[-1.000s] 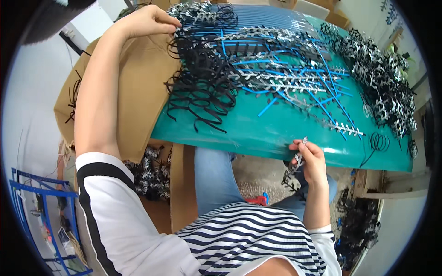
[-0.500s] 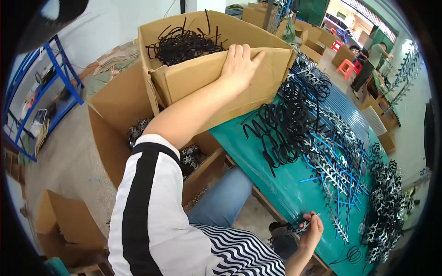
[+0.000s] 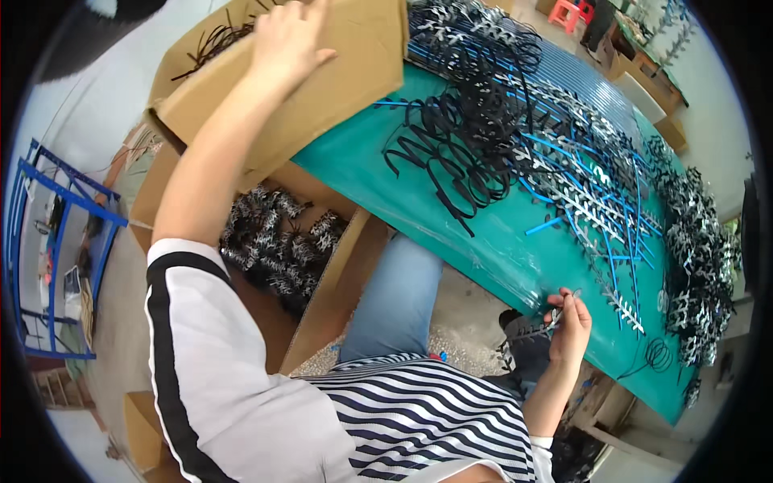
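My left hand (image 3: 288, 47) grips the near wall of a brown cardboard box (image 3: 346, 88), its fingers bent over the top rim and the thumb to the right. Thin black curly strips (image 3: 216, 44) show inside this box. My right hand (image 3: 570, 330), held over the near edge of the green table, pinches one end of a leafy strip (image 3: 531, 331) in dark and silver. The rest of that strip hangs left over my dark shoe. Below my left arm, a lower cardboard box (image 3: 322, 315) holds several bundles of black and silver leafy strips (image 3: 278, 249).
Black coils (image 3: 463, 149) and leafy strips mixed with blue rods (image 3: 616, 258) cover much of the green table (image 3: 483, 241). A tall heap of leafy strips (image 3: 699, 258) hangs at its right edge. A blue metal rack (image 3: 60, 249) stands left; red stools (image 3: 566, 14) stand far back.
The view has swung down and to the right. The upper box now sits farther left of the coils, my left hand still on its rim. More of the lower box's bundles show.
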Tool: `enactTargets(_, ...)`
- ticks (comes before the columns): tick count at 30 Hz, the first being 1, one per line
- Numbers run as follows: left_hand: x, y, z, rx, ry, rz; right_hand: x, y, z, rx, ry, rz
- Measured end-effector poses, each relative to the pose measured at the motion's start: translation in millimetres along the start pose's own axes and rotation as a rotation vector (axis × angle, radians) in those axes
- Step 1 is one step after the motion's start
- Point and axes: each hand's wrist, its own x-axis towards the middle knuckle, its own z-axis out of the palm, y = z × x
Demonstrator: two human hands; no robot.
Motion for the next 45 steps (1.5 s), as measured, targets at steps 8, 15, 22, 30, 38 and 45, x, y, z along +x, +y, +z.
enactTargets(8, -7.8, 65.1, -12.2, -0.011, 0.014, -0.143, -11.9, 3.9, -22.4, -0.039, -0.014, -0.074)
enactTargets(15, -20.6, 47.6, -31.3, -0.054, 0.029, -0.159, -8.4, 3.1, -15.9, -0.029, -0.099, -0.079)
enactTargets(22, 11.9, 67.3, -48.1, -0.302, 0.106, -0.112, -30.9, -7.6, -14.0, -0.009, 0.073, 0.015)
enactTargets(30, 44.2, 200.0, -125.9, -0.838, 0.297, 0.393, -45.3, -11.5, -19.6, 0.322, -0.062, -0.056)
enactTargets(38, 55.3, 444.3, -182.9, -1.411, 0.013, 1.010, -103.7, -17.3, -84.3, 0.681, 0.059, -0.353)
enactTargets(45, 47.4, 672.2, -233.8, -1.616, 0.004, 0.976, -122.3, -2.7, -134.2, 0.782, 0.172, -0.465)
